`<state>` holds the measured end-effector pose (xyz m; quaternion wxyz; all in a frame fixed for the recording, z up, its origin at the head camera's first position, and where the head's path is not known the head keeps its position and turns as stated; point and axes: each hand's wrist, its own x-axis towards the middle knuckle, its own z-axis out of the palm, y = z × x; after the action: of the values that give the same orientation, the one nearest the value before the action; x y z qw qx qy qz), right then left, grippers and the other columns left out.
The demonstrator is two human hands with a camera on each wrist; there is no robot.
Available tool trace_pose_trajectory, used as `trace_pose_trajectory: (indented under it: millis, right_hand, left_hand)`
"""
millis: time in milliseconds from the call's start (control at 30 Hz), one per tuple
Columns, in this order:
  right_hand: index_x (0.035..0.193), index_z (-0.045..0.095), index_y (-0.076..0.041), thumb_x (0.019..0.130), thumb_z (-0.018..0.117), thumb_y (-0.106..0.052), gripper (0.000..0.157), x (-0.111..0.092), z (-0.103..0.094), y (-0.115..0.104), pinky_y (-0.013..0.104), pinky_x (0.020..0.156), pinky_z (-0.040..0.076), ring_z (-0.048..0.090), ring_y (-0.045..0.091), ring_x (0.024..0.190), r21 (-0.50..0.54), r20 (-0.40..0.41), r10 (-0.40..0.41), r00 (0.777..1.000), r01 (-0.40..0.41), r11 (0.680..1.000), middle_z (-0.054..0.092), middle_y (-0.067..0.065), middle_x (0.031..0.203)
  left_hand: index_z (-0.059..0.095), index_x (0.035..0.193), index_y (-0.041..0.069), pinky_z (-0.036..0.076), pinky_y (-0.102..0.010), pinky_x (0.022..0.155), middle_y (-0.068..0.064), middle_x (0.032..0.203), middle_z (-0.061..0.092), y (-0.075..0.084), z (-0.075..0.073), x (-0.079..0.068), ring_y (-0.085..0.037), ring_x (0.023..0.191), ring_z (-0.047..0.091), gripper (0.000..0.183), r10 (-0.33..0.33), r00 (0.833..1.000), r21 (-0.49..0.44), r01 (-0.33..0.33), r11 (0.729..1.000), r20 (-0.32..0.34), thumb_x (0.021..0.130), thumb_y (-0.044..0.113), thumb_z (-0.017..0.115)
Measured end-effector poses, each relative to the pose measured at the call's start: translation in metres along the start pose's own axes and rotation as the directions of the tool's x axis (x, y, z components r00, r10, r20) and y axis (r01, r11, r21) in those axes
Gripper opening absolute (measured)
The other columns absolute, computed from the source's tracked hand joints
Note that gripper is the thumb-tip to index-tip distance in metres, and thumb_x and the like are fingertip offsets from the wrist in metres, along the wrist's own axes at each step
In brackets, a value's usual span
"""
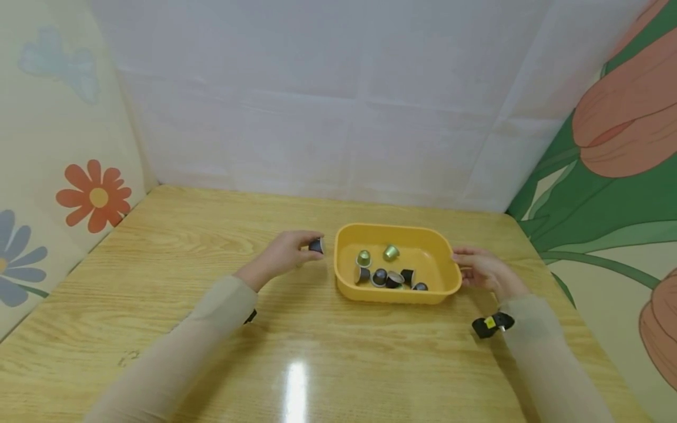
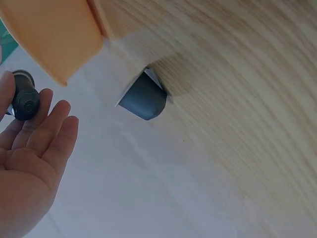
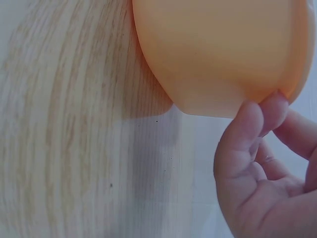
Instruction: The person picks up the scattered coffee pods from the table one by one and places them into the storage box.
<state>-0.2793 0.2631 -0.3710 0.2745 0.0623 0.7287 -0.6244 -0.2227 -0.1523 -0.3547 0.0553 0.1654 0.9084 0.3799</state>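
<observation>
My left hand [image 1: 285,254] pinches a dark coffee capsule [image 1: 316,245] between thumb and fingers, just left of a yellow plastic bin [image 1: 394,296]. In the left wrist view, that capsule [image 2: 25,99] shows at the fingertips. A second dark capsule [image 2: 143,96] lies on its side on the table there; the head view does not show it. My right hand [image 1: 486,271] grips the bin's right end, its curled fingers [image 3: 245,119] at the rim. Inside the bin are two green capsules [image 1: 391,253] and several dark capsules [image 1: 379,277], mostly toward its front left.
The bin stands on a wood-grain table [image 1: 264,364]. A white sheet [image 1: 317,117] hangs along the table's back edge. Flower-patterned panels [image 1: 97,197] flank it on both sides. A black wrist camera [image 1: 493,324] is strapped to the right wrist.
</observation>
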Motion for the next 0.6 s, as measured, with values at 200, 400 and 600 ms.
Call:
trace_pose_trajectory:
  millis: [200, 400, 600]
  right_hand:
    - [0.133, 0.045, -0.001, 0.102, 0.052, -0.016, 0.035, 0.000, -0.001, 0.001, 0.028, 0.066, 0.055, 0.062, 0.014, 0.076, 0.004, 0.006, -0.012, 1.000, 0.012, 1.000, 0.063, -0.001, 0.088]
    - [0.135, 0.043, 0.000, 0.101, 0.053, -0.017, 0.039, 0.002, -0.003, 0.002, 0.028, 0.066, 0.056, 0.062, 0.014, 0.075, 0.004, 0.008, -0.017, 1.000, 0.017, 1.000, 0.064, -0.001, 0.087]
    - [0.128, 0.049, -0.004, 0.101, 0.053, -0.016, 0.030, 0.001, -0.003, 0.002, 0.027, 0.064, 0.055, 0.062, 0.014, 0.074, 0.009, 0.021, -0.030, 0.999, 0.029, 1.000, 0.064, -0.001, 0.086]
  left_hand:
    - [0.048, 0.140, -0.004, 0.042, -0.050, 0.103, -0.021, 0.138, 0.052, 0.010, 0.002, 0.004, -0.036, 0.127, 0.049, 0.053, 0.016, 1.000, 0.005, -0.016, 1.000, 0.012, 0.094, 0.016, 0.066]
    - [0.051, 0.138, -0.002, 0.042, -0.048, 0.103, -0.019, 0.135, 0.055, 0.017, 0.002, 0.007, -0.033, 0.126, 0.051, 0.051, 0.036, 0.999, -0.012, -0.036, 0.999, 0.033, 0.094, 0.017, 0.066]
    - [0.053, 0.136, -0.003, 0.043, -0.046, 0.103, -0.018, 0.132, 0.058, 0.024, 0.006, 0.007, -0.031, 0.124, 0.053, 0.046, 0.060, 0.996, -0.029, -0.058, 0.998, 0.061, 0.094, 0.013, 0.066]
